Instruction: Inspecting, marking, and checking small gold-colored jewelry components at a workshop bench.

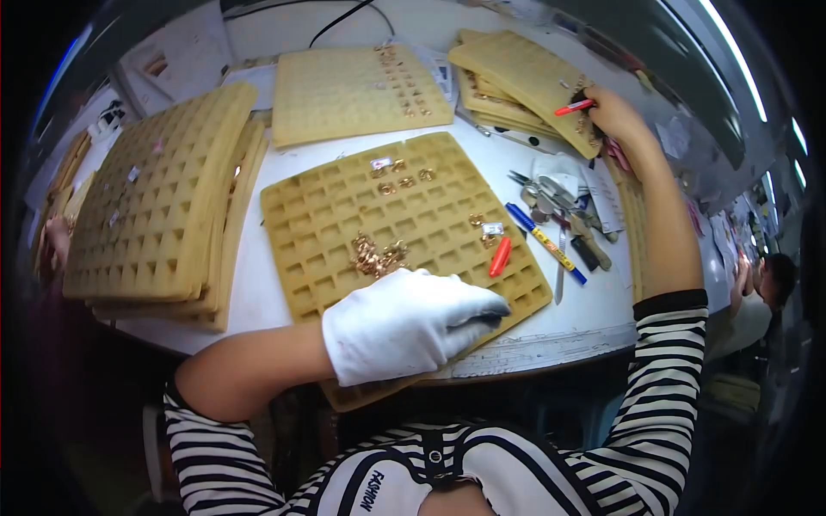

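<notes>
My left hand (416, 322), in a white glove, lies over the near part of a yellow pocketed foam tray (310, 232), its darkened fingertips close together; whether it holds anything is hidden. Just beyond it is a pile of small gold-coloured metal pieces (377, 257). More such pieces sit near two small labels (381, 163). A red pen cap (499, 257) lies at the tray's right. My right hand (610, 113), bare, reaches to the back right and holds a red marker pen (574, 108) over the edge of the topmost stacked foam tray (516, 61).
A tall stack of foam trays (155, 200) stands at the left, and another tray (322, 97) with metal pieces lies behind. A blue marker (546, 244), tweezers and hand tools (548, 197) lie at the right. Other people's hands show at the far left and far right.
</notes>
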`<act>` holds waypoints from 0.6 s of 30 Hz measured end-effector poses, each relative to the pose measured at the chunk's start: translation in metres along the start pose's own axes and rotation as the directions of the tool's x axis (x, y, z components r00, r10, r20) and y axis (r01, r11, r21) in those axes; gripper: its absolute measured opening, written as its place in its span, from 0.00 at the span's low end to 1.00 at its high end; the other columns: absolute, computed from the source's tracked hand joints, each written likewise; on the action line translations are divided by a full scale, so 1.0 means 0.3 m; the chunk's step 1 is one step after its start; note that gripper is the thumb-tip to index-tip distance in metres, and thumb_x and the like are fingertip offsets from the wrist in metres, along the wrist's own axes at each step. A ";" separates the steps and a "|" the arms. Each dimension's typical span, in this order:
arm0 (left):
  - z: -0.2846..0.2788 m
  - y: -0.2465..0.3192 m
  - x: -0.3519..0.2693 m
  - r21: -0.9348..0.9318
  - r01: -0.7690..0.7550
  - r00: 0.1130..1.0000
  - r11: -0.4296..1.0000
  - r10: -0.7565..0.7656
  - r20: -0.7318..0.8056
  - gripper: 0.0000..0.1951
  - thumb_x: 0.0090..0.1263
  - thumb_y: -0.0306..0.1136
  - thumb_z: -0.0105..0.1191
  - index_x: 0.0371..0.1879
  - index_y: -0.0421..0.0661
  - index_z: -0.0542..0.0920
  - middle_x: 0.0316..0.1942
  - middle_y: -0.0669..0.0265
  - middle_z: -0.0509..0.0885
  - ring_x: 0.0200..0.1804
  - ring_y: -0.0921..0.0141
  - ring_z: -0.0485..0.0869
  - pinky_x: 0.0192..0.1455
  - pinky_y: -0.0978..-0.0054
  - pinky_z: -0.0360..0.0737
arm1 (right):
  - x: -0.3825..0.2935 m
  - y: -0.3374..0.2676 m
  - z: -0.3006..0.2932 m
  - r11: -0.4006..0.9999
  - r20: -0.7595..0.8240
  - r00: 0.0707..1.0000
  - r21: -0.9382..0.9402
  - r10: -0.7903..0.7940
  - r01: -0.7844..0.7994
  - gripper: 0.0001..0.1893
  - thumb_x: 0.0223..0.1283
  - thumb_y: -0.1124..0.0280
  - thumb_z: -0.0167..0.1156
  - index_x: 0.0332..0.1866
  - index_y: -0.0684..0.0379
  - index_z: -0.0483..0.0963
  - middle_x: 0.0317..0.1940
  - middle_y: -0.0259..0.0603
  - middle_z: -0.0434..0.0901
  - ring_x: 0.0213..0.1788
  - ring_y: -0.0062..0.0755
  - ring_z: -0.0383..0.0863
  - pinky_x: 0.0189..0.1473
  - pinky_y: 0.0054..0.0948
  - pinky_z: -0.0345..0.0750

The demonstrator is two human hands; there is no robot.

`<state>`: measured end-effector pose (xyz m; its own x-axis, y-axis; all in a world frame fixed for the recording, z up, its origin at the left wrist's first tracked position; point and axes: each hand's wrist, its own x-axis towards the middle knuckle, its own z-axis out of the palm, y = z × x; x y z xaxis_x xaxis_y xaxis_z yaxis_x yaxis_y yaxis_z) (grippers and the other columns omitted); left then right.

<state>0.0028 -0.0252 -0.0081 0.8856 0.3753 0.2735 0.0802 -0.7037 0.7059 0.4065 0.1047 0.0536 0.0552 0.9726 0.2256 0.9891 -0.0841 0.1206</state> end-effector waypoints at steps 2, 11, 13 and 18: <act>-0.002 0.021 -0.005 0.084 -0.118 0.975 0.989 0.099 0.199 0.09 0.64 0.34 0.53 0.41 0.48 0.77 0.27 0.57 0.82 0.30 0.56 0.82 0.32 0.64 0.79 | -0.028 -0.027 -0.031 0.999 -0.171 0.985 -0.017 -0.038 0.036 0.12 0.51 0.74 0.50 0.41 0.61 0.74 0.35 0.54 0.79 0.42 0.53 0.79 0.42 0.42 0.74; 0.028 0.006 -0.042 0.214 -0.351 0.919 0.912 0.292 0.263 0.07 0.55 0.33 0.51 0.30 0.45 0.74 0.14 0.59 0.75 0.20 0.57 0.79 0.21 0.62 0.75 | -0.256 -0.609 -0.102 0.780 -0.156 0.922 0.494 -0.355 0.384 0.11 0.46 0.83 0.49 0.37 0.66 0.72 0.18 0.43 0.70 0.20 0.27 0.68 0.26 0.25 0.68; 0.033 0.000 -0.041 0.153 -0.340 0.922 0.928 0.296 0.251 0.08 0.56 0.33 0.50 0.32 0.45 0.74 0.16 0.58 0.76 0.22 0.56 0.80 0.22 0.61 0.75 | -0.338 -0.707 -0.121 0.714 -0.136 0.776 0.318 -0.616 0.623 0.06 0.42 0.79 0.55 0.29 0.62 0.70 0.16 0.50 0.73 0.23 0.49 0.77 0.27 0.38 0.70; 0.023 0.018 -0.021 0.149 -0.296 0.911 0.944 0.232 0.341 0.07 0.58 0.32 0.49 0.33 0.46 0.74 0.17 0.58 0.76 0.23 0.55 0.80 0.25 0.60 0.77 | -0.409 -0.788 -0.078 0.606 -0.042 0.622 0.178 -0.782 0.775 0.06 0.40 0.75 0.58 0.24 0.60 0.69 0.16 0.44 0.74 0.23 0.48 0.76 0.26 0.38 0.71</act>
<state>0.0009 -0.0356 -0.0106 0.9814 -0.0267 0.1900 -0.1180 -0.8649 0.4879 0.1627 0.0002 0.0201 -0.7452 0.6613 0.0864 0.6667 0.7414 0.0759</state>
